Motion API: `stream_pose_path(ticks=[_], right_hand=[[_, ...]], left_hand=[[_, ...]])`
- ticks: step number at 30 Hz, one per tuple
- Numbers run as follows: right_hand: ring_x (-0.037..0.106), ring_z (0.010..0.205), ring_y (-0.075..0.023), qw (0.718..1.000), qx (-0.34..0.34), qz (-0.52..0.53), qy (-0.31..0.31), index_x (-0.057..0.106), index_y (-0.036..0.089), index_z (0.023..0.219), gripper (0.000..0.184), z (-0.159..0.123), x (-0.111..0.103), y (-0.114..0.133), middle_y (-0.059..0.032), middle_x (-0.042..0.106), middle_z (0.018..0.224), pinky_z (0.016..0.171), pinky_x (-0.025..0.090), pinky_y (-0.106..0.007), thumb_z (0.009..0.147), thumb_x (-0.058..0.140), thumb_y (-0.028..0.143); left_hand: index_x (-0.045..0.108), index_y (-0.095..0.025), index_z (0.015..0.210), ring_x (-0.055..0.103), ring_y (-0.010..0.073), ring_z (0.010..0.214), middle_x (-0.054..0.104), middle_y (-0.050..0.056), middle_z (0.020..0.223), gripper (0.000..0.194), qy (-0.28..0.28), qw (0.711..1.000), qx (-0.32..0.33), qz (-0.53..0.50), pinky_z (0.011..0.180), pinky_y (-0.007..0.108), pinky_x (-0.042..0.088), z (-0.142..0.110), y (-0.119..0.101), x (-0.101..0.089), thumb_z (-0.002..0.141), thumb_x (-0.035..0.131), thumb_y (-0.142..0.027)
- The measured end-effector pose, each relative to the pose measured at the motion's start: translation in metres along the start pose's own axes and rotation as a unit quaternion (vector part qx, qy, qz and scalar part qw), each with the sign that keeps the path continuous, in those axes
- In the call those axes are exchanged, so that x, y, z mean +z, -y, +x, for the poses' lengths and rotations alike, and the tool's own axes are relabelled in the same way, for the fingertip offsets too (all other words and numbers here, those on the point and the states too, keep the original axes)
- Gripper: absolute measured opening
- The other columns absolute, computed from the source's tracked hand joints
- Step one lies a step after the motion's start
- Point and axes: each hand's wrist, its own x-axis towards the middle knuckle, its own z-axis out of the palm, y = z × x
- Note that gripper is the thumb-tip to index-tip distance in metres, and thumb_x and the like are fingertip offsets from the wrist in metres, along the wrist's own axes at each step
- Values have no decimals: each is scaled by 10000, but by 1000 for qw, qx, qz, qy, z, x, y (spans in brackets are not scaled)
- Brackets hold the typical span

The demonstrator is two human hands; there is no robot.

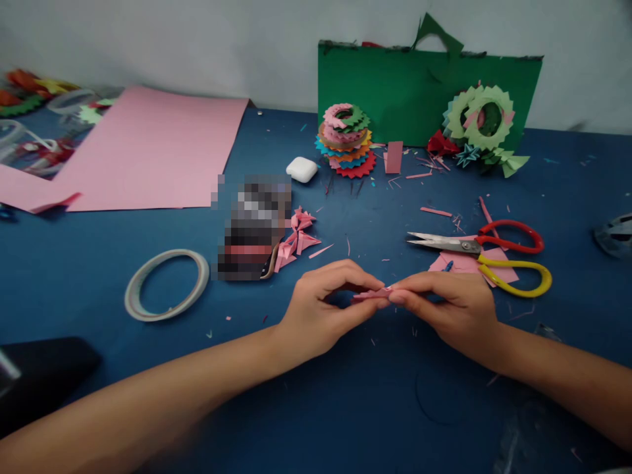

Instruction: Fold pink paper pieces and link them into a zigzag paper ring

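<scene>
Between my two hands is a small folded piece of pink paper (369,295), held just above the blue table. My left hand (323,306) pinches it between thumb and fingers from the left. From the other side, my right hand (451,309) pinches its right end, and the fingertips of both hands meet there. Scissors (467,245) with one red and one yellow handle lie beyond my right hand, on top of pink paper pieces (457,262). Folded pink paper pieces (299,238) sit beyond my left hand, beside a phone (251,230) with a blurred-out screen.
A roll of tape (131,296) lies at the left. Behind it is a large pink sheet (158,151). Stacked paper rings (348,141), a white case (301,169) and a pale green paper ring (503,105) stand near a green board (390,92). Paper scraps are scattered about.
</scene>
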Motion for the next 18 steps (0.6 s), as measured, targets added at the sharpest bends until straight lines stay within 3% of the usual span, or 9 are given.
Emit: stream_pose_path(ticks=[12, 18], right_hand=[[640, 569, -109, 988, 131, 51, 57, 715, 212, 933, 155, 5, 2, 2, 4, 727, 770, 519, 512, -192, 829, 614, 267], [654, 573, -122, 975, 182, 122, 34, 721, 222, 876, 121, 5, -1, 2, 5, 715, 716, 515, 543, -199, 816, 631, 277]], left_hand=[[655, -143, 762, 601, 90, 483, 672, 1, 632, 66, -18, 982, -155, -105, 399, 151, 499, 3, -2, 5, 722, 706, -154], [721, -176, 904, 713, 169, 712, 746, 46, 799, 119, -10, 963, -178, -203, 668, 254, 614, 3, 4, 1, 812, 647, -193]])
